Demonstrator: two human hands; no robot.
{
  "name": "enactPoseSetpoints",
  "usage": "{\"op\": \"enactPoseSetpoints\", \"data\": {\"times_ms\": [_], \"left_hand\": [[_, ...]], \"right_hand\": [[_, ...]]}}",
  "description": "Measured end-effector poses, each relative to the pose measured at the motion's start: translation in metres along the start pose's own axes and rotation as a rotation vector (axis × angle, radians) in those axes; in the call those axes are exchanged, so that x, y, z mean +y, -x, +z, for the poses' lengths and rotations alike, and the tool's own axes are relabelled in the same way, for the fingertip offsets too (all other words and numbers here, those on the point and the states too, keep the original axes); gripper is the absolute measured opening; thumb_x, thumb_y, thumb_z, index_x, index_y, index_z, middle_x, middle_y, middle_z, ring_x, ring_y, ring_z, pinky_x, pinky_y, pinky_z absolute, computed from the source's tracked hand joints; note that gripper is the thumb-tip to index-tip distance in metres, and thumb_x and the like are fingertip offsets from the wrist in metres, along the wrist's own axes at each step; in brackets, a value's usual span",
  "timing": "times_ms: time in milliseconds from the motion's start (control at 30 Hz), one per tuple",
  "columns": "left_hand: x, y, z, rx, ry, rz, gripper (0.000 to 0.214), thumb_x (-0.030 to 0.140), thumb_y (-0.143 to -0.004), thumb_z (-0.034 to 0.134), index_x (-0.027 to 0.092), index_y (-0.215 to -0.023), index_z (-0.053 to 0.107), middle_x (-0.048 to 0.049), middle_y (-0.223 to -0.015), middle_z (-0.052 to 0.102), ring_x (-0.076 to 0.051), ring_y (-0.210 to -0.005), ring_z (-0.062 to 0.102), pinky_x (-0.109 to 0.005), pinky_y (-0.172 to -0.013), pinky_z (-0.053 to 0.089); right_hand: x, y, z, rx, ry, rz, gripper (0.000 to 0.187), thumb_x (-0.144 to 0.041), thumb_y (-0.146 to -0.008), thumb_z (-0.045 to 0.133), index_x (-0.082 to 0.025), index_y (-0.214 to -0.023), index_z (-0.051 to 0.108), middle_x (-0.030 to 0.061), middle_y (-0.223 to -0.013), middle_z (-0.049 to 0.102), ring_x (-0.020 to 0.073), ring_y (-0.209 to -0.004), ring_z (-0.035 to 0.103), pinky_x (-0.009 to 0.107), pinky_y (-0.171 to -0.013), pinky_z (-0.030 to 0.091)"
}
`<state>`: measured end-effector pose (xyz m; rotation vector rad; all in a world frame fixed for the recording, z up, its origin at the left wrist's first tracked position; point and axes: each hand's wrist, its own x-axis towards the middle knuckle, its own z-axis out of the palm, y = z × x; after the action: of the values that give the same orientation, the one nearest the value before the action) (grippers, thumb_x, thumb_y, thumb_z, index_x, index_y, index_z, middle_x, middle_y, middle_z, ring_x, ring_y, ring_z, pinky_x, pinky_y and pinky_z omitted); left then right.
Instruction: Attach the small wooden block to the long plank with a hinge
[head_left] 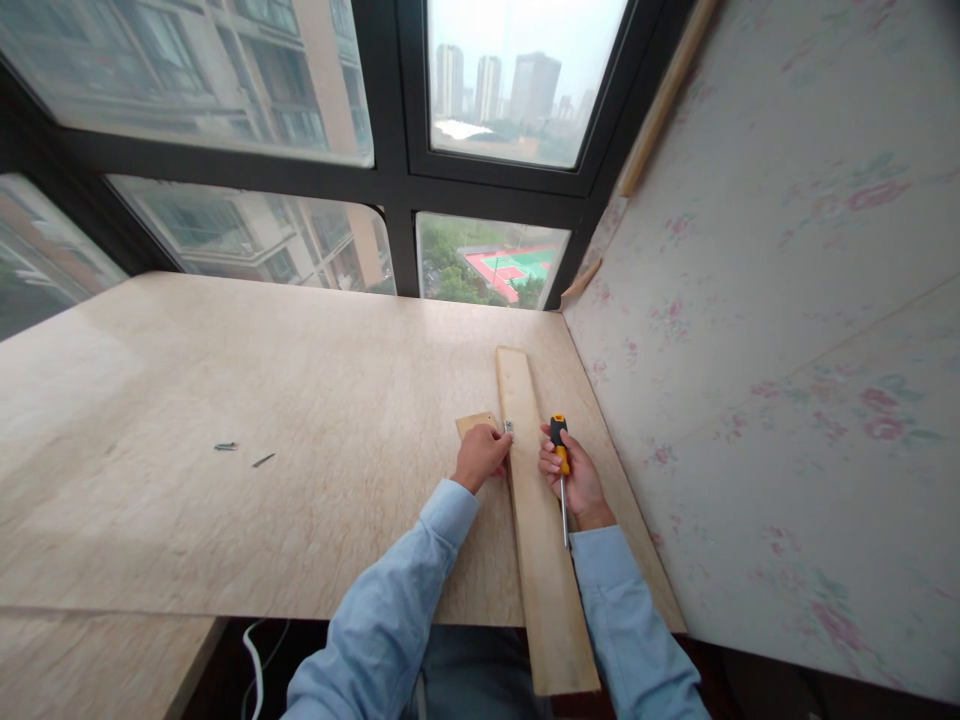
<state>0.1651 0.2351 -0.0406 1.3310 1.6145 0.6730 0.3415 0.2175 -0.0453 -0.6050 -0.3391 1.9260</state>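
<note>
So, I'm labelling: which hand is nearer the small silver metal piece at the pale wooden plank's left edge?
Left: the left hand is at the metal piece; the right hand is by the plank's right edge.

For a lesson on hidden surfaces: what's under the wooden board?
The wooden board lies over a marbled countertop, overhanging its front edge; what the board covers is hidden.

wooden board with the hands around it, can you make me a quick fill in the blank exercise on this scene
1. The right hand holds a screwdriver with a black and ____ handle.
2. The left hand, its fingers at a small metal piece, is to the ____ of the wooden board.
3. The board's near end sticks out past the near ____ of the tabletop.
4. Both sleeves are light ____.

Missing words: yellow; left; edge; blue.
</note>
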Motion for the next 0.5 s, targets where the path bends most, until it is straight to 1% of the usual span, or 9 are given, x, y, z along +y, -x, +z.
{"op": "enactPoseSetpoints", "data": {"times_ms": [67,133,267,367,500], "left_hand": [[0.002,-0.001,-0.002,0.013,-0.080,0.012,0.035,0.037,-0.083,0.052,0.014,-0.060,0.062,-0.0038,-0.049,0.057,-0.015,-0.045,0.056,-0.024,-0.050,0.041],[0.004,-0.002,-0.004,0.043,-0.143,0.035,0.035,0.036,-0.083,0.053,0.014,-0.057,0.061,-0.0037,-0.048,0.055,-0.015,-0.051,0.058,-0.024,-0.054,0.040],[0.004,-0.007,-0.005,0.050,-0.162,0.050,0.033,0.034,-0.081,0.054,0.014,-0.056,0.062,-0.0052,-0.052,0.058,-0.016,-0.058,0.059,-0.023,-0.056,0.039],[0.002,-0.011,-0.006,0.013,-0.131,0.020,0.031,0.031,-0.080,0.053,0.014,-0.057,0.063,-0.0060,-0.056,0.061,-0.015,-0.054,0.057,-0.023,-0.053,0.038],[0.000,-0.013,-0.007,-0.046,-0.064,-0.030,0.029,0.033,-0.081,0.053,0.013,-0.062,0.064,-0.0058,-0.060,0.065,-0.012,-0.044,0.052,-0.023,-0.047,0.038]], "right_hand": [[0.000,-0.001,-0.001,-0.004,-0.005,-0.001,0.023,-0.025,-0.084,0.065,-0.015,-0.105,0.059,-0.0036,-0.071,0.052,0.0017,-0.049,0.044,0.010,-0.043,0.042],[0.000,-0.001,-0.003,-0.004,-0.011,-0.001,0.020,-0.024,-0.087,0.062,-0.015,-0.104,0.060,-0.0030,-0.071,0.053,0.0022,-0.049,0.044,0.011,-0.042,0.043],[0.000,-0.001,-0.003,0.002,-0.022,-0.005,0.017,-0.024,-0.089,0.059,-0.015,-0.104,0.061,-0.0023,-0.071,0.053,0.0028,-0.049,0.045,0.012,-0.042,0.043],[0.000,-0.001,-0.003,-0.002,-0.021,-0.008,0.018,-0.024,-0.089,0.059,-0.014,-0.104,0.061,-0.0021,-0.071,0.054,0.0028,-0.049,0.045,0.012,-0.042,0.043],[0.001,-0.001,-0.003,-0.008,-0.018,-0.012,0.021,-0.023,-0.087,0.061,-0.011,-0.106,0.061,-0.0015,-0.071,0.054,0.0028,-0.050,0.047,0.012,-0.043,0.043]]}}
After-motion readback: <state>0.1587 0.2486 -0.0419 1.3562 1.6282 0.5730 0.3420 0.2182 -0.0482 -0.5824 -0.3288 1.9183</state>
